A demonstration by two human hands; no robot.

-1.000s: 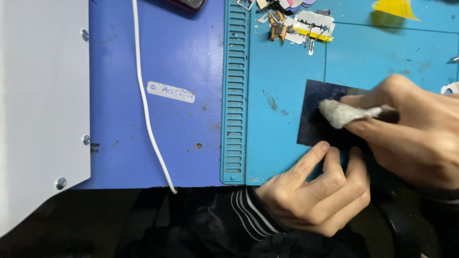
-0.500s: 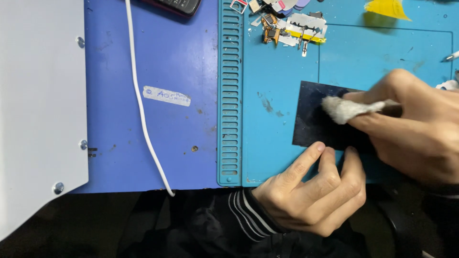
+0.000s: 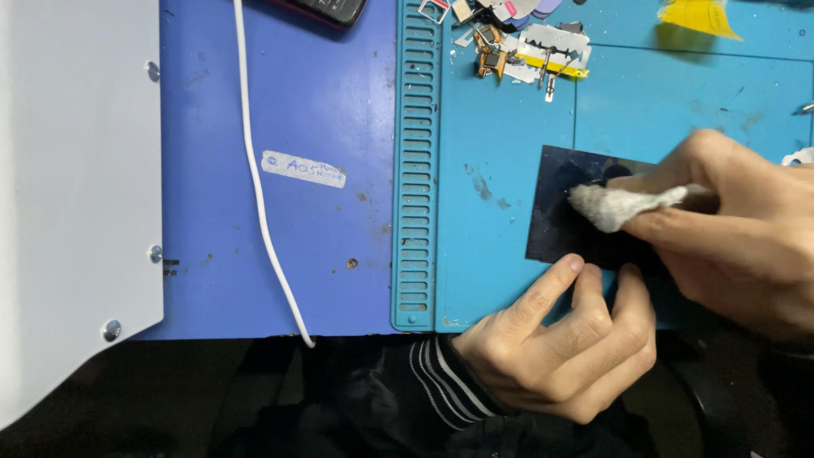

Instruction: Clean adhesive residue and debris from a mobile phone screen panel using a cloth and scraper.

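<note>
Right hand (image 3: 738, 229), seen from the head camera, is closed on a wad of white cloth (image 3: 615, 206), pinched between thumb and fingers with its frayed end pointing toward nine o'clock. The wad is pressed onto a dark glossy panel (image 3: 564, 216) that lies flat on the teal work mat (image 3: 509, 280), at roughly three o'clock of the frame. The panel's full outline is hidden under the hands, so its long axis cannot be told for certain; its visible left edge runs from twelve to six o'clock. From the right hand, the uncovered part of the panel lies toward nine o'clock.

Left hand (image 3: 564, 343) is placed at six o'clock of the panel, its fingers half curled, nothing gripped, with the fingertips (image 3: 572, 265) laid on the panel's lower edge. A striped dark sleeve cuff (image 3: 437, 373) is seen at its wrist. Both hands are in contact with the panel, the right through the cloth.

Small metal parts (image 3: 543, 47) are scattered at twelve o'clock, and a white cable (image 3: 259, 195) is draped across the blue surface (image 3: 322, 237) at nine o'clock.
</note>
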